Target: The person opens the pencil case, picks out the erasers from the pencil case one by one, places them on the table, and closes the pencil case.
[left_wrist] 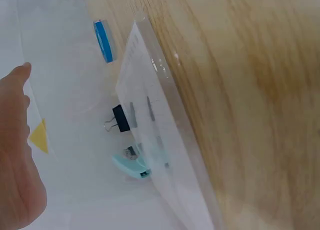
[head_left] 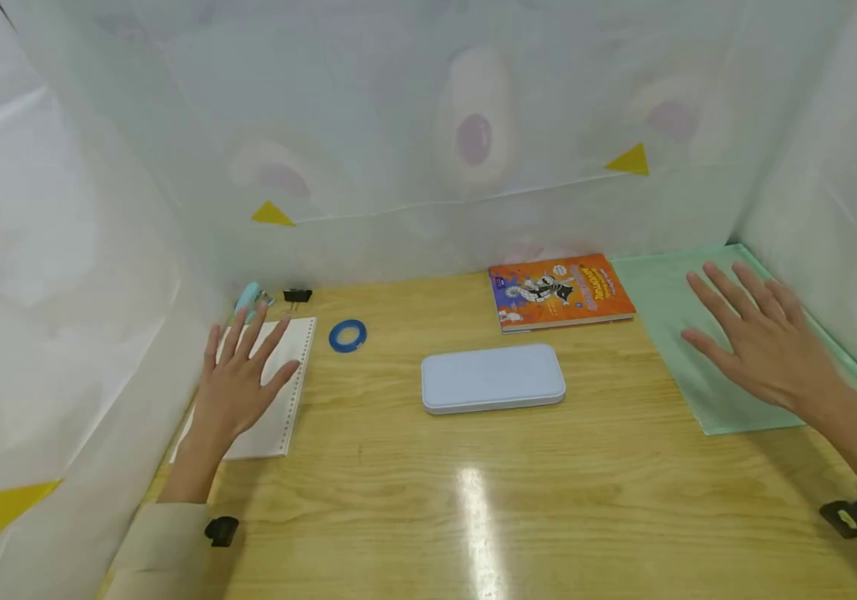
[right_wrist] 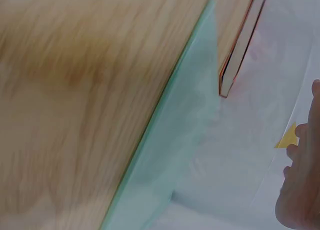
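My left hand (head_left: 237, 396), fingers spread and straight, hovers over a white spiral-edged notepad (head_left: 297, 375) at the left of the table. Over the pale green folder (head_left: 676, 333) at the right, my right hand (head_left: 762, 346) is held palm down with its fingers spread. Neither hand holds anything. Between them lies a pale blue-white rectangular case (head_left: 492, 377). Behind it rests an orange illustrated book (head_left: 563, 292). A blue ring of tape (head_left: 348, 336) lies right of the notepad. Beyond the notepad are a black binder clip (left_wrist: 121, 118) and a light teal curved tool (left_wrist: 131, 166), partly hidden by the left hand in the head view.
The wooden table (head_left: 398, 500) is walled by pale sheeting (head_left: 368, 108) at the back and both sides. Yellow triangles (head_left: 273, 213) mark the sheeting. A black wrist-worn device (head_left: 222, 531) sits at each sleeve.
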Demonstrator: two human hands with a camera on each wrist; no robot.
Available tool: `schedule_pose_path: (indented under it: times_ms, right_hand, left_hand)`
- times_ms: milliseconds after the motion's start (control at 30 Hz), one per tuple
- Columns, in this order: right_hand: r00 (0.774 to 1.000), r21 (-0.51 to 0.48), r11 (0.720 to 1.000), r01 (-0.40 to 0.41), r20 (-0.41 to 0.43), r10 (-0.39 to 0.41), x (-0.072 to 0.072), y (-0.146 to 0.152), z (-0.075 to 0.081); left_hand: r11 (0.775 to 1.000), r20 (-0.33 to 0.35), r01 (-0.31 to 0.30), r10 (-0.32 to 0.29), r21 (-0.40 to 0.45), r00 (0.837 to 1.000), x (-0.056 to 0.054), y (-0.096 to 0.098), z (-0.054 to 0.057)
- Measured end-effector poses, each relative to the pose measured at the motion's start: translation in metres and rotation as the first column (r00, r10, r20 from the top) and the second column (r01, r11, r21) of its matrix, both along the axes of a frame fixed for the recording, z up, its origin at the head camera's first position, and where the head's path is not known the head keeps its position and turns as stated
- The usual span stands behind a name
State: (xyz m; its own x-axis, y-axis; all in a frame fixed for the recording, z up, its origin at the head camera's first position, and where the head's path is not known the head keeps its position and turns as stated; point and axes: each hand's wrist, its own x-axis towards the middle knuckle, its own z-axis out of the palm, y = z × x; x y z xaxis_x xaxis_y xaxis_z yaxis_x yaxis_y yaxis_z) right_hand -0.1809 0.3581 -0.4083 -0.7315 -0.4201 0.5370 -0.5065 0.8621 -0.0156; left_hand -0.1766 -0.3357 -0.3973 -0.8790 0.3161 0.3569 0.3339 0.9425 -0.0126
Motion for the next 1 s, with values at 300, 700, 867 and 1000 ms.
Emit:
schedule_pose_path:
  times_ms: [300, 700, 867, 1000]
  right_hand:
    - [0.853, -0.454, 0.89, 0.039, 0.479, 0.206, 0.005, -0.047, -0.007]
    - [0.628, -0.593, 0.802, 0.07, 0.651, 0.426, -0.001, -0.129, -0.012]
    - [0.664, -0.539, 0.839, -0.076, 0.6, 0.446, -0.004, -0.161, -0.02]
    - [0.659, -0.486, 0.856, -0.178, 0.587, 0.471, -0.002, -0.183, -0.025]
  left_hand:
    - [0.95, 0.19, 0.034, -0.096, 0.309, 0.977, -0.005, 0.023, -0.018]
    - [0.879, 0.351, 0.146, -0.327, 0.455, 0.877, -0.021, 0.101, -0.028]
    - [0.824, 0.378, 0.166, -0.415, 0.541, 0.828, -0.029, 0.131, -0.026]
    - [0.82, 0.454, 0.144, -0.443, 0.553, 0.773, -0.031, 0.158, -0.027]
